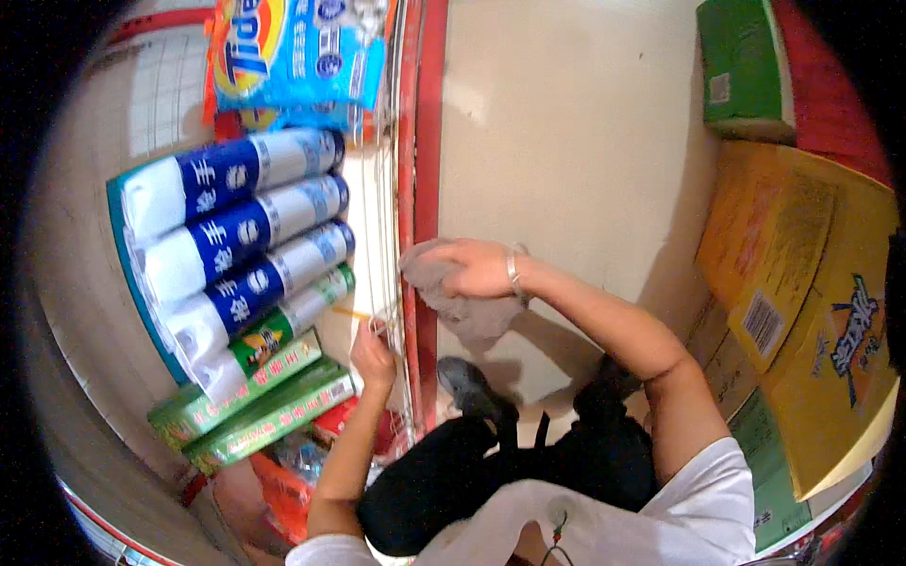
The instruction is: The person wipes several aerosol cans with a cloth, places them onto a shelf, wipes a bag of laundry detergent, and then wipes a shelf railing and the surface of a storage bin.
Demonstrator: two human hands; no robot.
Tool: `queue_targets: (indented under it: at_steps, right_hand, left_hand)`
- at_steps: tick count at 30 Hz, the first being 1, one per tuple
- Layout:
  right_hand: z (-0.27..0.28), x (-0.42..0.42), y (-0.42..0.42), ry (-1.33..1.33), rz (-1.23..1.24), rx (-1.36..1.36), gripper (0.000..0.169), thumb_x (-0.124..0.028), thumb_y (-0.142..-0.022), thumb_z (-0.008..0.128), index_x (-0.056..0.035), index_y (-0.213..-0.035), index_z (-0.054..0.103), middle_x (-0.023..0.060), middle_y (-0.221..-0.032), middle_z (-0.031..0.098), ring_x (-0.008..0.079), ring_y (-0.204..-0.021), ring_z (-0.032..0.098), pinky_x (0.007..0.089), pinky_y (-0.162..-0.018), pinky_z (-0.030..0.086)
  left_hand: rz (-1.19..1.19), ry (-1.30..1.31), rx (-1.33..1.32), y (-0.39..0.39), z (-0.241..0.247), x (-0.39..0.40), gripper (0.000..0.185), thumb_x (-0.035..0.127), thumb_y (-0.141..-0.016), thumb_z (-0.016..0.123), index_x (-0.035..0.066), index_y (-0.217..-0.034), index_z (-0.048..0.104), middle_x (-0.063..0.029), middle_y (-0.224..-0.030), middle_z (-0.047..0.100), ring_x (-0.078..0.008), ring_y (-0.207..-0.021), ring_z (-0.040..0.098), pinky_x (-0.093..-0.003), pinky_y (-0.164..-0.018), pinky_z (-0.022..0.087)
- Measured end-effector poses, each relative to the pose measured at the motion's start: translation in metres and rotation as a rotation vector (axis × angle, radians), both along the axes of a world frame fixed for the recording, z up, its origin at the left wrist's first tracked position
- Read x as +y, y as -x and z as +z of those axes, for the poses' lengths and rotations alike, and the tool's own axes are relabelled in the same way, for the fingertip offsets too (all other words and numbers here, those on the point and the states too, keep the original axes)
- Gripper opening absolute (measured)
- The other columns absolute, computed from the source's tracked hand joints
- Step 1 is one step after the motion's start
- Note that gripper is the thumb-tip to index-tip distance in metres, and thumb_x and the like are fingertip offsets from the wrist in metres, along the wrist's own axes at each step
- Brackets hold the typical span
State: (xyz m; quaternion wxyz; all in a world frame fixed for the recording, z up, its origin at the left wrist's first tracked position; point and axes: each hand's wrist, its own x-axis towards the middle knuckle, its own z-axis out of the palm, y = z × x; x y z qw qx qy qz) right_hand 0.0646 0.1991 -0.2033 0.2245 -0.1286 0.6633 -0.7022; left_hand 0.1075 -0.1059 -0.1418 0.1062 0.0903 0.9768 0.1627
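Note:
My right hand (pixel 483 269) presses a grey cloth (pixel 481 320) against the red front edge (pixel 426 177) of a store shelf. Part of the cloth hangs below the hand. My left hand (pixel 374 355) is closed around the thin wire rail (pixel 386 233) along the shelf front; its fingertips are partly hidden. Just left of that hand lie rolls in white and blue wrappers (pixel 237 233), a roll with a green band (pixel 269 338) and long green boxes (pixel 272 424).
Blue Tide detergent bags (pixel 304 56) sit farther along the shelf. Red and orange packages (pixel 283 495) are below the green boxes. Yellow cardboard cartons (pixel 814 318) and a green carton (pixel 743 71) line the aisle's right side. Tiled floor (pixel 566 141) lies between; my knees are bent near the shelf.

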Motion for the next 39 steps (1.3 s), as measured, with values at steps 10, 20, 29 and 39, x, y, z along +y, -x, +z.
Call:
queue_targets:
  at_steps: [10, 20, 29, 39]
  right_hand:
    - [0.009, 0.033, 0.026, 0.519, -0.522, -0.694, 0.045, -0.023, -0.083, 0.059, -0.0017, -0.123, 0.052, 0.0103, -0.108, 0.063, 0.0206, -0.095, 0.063, 0.0343, -0.083, 0.052]
    - [-0.04, 0.07, -0.035, 1.129, -0.751, -1.289, 0.055, -0.043, -0.082, 0.058, -0.0094, -0.126, 0.055, 0.0122, -0.118, 0.063, 0.0303, -0.104, 0.061, 0.0451, -0.089, 0.049]
    - [0.005, 0.161, 0.015, 1.619, -0.887, -0.386, 0.063, -0.049, -0.09, 0.046, -0.0038, -0.133, 0.047, 0.0197, -0.129, 0.054, 0.0373, -0.112, 0.055, 0.0495, -0.093, 0.048]
    - [0.045, 0.174, 0.008, 1.011, -1.632, -0.638, 0.058, -0.051, -0.094, 0.044, -0.0083, -0.133, 0.049, 0.0117, -0.129, 0.056, 0.0279, -0.117, 0.053, 0.0464, -0.095, 0.046]
  left_hand:
    - [-0.087, 0.25, 0.179, 0.002, -0.004, -0.008, 0.041, 0.03, -0.1, 0.027, 0.005, -0.105, 0.059, -0.0195, -0.083, 0.064, -0.041, -0.075, 0.06, -0.0495, -0.066, 0.046]
    - [0.194, -0.198, 0.025, -0.009, 0.108, 0.161, 0.034, 0.008, -0.088, 0.057, -0.003, -0.12, 0.051, -0.0174, -0.115, 0.055, -0.0298, -0.111, 0.052, -0.0383, -0.1, 0.039]
    - [-0.228, -0.545, -0.714, 0.027, 0.112, 0.322, 0.017, 0.016, -0.097, 0.052, 0.004, -0.105, 0.062, -0.0059, -0.078, 0.063, -0.0168, -0.07, 0.061, -0.0321, -0.076, 0.05]
    - [0.571, -1.12, -1.052, 0.077, -0.013, 0.374, 0.02, 0.025, -0.098, 0.044, 0.008, -0.102, 0.053, -0.008, -0.085, 0.059, -0.0176, -0.074, 0.057, -0.0341, -0.068, 0.05]
